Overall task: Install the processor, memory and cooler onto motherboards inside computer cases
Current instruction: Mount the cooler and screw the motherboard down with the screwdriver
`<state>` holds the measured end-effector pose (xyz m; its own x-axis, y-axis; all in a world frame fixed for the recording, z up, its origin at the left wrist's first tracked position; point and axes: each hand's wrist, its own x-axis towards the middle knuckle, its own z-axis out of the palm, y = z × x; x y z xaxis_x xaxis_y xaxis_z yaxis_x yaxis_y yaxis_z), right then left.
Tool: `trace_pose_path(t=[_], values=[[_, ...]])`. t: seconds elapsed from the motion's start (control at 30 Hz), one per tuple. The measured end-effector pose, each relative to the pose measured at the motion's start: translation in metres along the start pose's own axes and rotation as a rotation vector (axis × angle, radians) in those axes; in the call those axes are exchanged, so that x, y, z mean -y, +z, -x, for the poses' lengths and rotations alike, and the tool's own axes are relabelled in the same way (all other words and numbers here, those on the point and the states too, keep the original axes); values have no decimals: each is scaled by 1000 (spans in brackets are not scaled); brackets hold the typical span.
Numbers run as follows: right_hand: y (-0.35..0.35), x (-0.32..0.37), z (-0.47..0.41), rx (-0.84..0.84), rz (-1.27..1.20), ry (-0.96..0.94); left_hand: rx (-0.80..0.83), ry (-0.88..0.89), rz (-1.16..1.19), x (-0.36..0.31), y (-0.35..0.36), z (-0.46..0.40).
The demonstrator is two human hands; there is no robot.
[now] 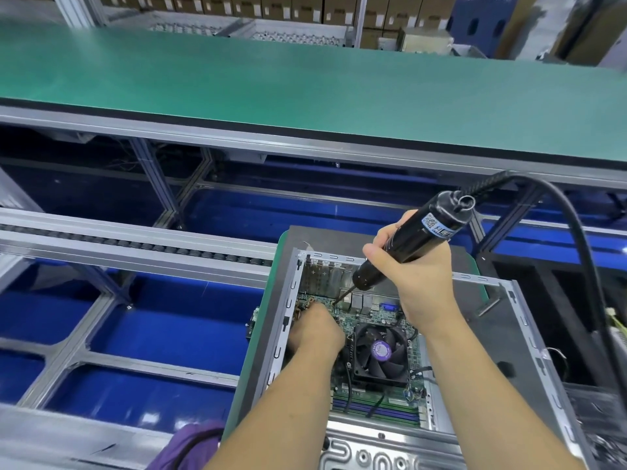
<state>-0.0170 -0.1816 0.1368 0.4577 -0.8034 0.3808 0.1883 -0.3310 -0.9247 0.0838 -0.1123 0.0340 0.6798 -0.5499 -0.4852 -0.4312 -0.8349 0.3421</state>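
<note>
Right hand [412, 276] grips electric screwdriver [417, 239], bit on motherboard [366, 320] beyond cooler fan [380, 351]; left hand [314, 329] fingers curled beside the bit, grip unclear

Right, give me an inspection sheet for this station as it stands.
Surface: green mat under the open computer case.
Job's things: motherboard in the case; cooler fan mounted on it; memory slots near the front edge.
Clutter: nothing seen.
Hands: right hand grips the electric screwdriver, bit down at the board's rear edge; left hand rests on the board beside the bit, fingers hidden.
Cables: screwdriver cord arcs off to the right; thin black wires cross the board.
Surroundings: green conveyor belt beyond, roller rail to the left, cardboard boxes stacked behind.
</note>
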Motion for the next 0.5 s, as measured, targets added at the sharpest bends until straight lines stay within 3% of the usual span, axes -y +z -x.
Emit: trace_pose_path(t=[0.5], values=[[1, -13, -4, -14, -39, 0, -5, 10, 32, -3, 0, -1]])
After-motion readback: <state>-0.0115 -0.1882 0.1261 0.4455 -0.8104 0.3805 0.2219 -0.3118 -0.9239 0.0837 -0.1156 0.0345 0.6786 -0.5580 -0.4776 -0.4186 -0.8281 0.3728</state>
